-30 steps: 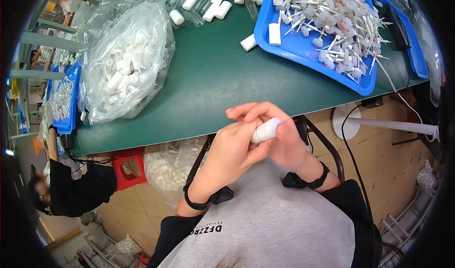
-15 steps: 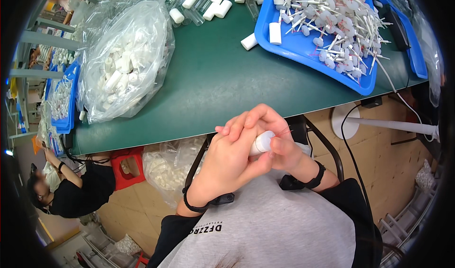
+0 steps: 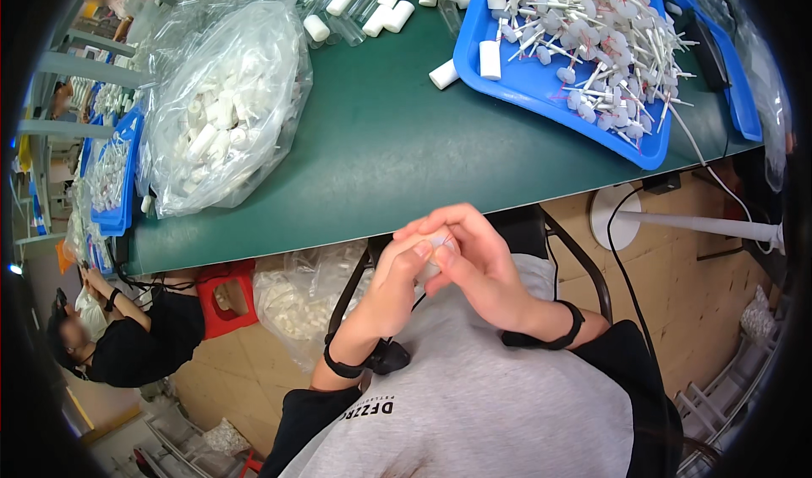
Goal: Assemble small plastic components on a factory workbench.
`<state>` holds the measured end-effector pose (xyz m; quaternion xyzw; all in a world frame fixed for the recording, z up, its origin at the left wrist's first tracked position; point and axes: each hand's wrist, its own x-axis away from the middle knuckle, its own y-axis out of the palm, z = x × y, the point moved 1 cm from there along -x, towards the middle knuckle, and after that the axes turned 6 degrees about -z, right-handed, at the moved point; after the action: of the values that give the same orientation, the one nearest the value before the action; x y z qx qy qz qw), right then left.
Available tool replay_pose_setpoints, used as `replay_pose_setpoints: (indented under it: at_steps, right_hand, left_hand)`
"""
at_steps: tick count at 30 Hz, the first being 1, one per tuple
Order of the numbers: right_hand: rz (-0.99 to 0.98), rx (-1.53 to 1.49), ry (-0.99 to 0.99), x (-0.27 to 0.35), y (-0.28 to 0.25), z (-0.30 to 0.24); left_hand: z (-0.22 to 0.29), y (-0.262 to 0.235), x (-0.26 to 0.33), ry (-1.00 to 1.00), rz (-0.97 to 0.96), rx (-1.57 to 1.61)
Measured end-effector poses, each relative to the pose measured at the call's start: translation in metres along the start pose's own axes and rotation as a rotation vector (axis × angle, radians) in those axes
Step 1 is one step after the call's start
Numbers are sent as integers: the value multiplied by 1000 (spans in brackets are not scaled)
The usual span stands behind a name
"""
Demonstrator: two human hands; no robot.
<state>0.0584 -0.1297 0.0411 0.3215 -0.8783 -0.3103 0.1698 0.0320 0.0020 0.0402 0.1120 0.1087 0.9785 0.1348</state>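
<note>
In front of my chest, just off the table's front edge, my left hand [image 3: 393, 279] and my right hand [image 3: 480, 268] close together around a small white cylinder [image 3: 437, 243]. Both thumbs press near its end, and a bit of thin red thread shows there. Fingers hide most of the cylinder. Beyond my hands lies the blue tray [image 3: 541, 97], heaped with white sticks carrying pale round discs and red threads [image 3: 613, 46]. One white cylinder [image 3: 490, 60] stands in the tray's left corner, and another [image 3: 443, 74] lies just outside it.
A clear plastic bag [image 3: 279, 131] of white cylinders sits at the table's left. Clear tubes [image 3: 345, 28] and loose white cylinders [image 3: 397, 16] lie at the back of the green table [image 3: 364, 156]. At the far left, a person in black [image 3: 144, 338] sits near a red stool [image 3: 227, 300].
My hands have drawn closer together and turned, and the white cylinder has moved slightly left, now more covered by my fingers. The tray and bag stay where they were.
</note>
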Motion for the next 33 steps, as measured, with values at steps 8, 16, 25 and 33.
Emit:
replay_pose_setpoints:
  at_steps: [8, 16, 25, 33]
  right_hand:
    - [-10, 204, 154, 17, -18, 23]
    - [168, 57, 224, 17, -20, 34]
    - [256, 104, 205, 0, -19, 41]
    - [283, 136, 187, -3, -17, 36]
  left_hand:
    - [-43, -4, 13, -175, -356, 827]
    - [-54, 8, 1, -141, -205, 737]
    - [-43, 8, -4, -269, -5, 640]
    - [-36, 8, -5, -348, 10, 580]
